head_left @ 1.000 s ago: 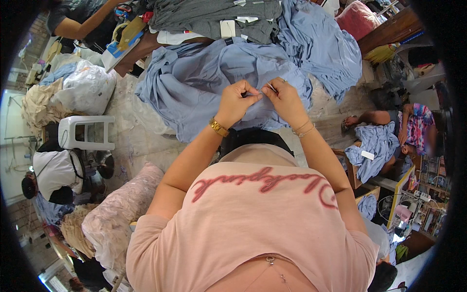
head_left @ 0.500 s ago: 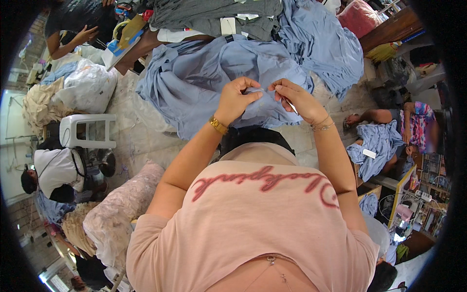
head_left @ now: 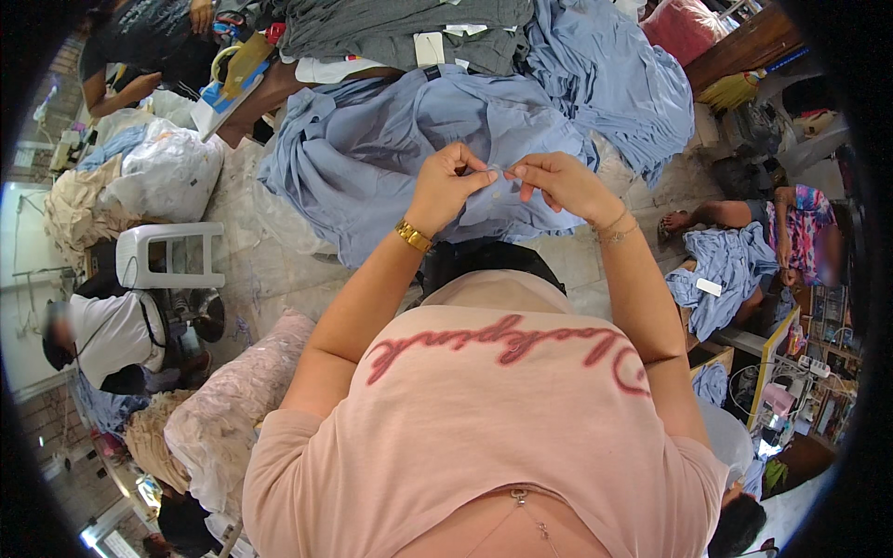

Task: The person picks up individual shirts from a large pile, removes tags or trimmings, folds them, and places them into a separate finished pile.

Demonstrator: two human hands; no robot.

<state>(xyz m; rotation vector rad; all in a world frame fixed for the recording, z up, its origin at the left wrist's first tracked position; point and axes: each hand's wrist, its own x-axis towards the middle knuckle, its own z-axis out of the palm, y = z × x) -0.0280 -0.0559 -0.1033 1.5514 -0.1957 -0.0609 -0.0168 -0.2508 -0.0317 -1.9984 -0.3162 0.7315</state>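
Note:
My left hand (head_left: 452, 183), with a gold watch (head_left: 413, 236) on its wrist, is closed in a pinch of thumb and forefinger. At its fingertips shows a tiny pale, see-through bit (head_left: 496, 171), too small to name. Close beside it, the fingertips of my right hand (head_left: 558, 182) are pinched together too; what they hold cannot be made out. A thin bracelet (head_left: 616, 226) circles that wrist. Both hands are over a crumpled light-blue garment (head_left: 372, 139), which shows a small dark label (head_left: 433, 72) near its far edge.
Grey garments (head_left: 372, 33) with white tags and more blue cloth (head_left: 609, 84) lie beyond. At left stand a white plastic stool (head_left: 172, 230) and stuffed bags (head_left: 172, 163). A seated person (head_left: 802, 232) with blue cloth is at right; another person (head_left: 112, 330) sits at left.
My two hands have come slightly closer at the fingertips. The slim metallic thing that stuck out below my right hand's fingers no longer shows.

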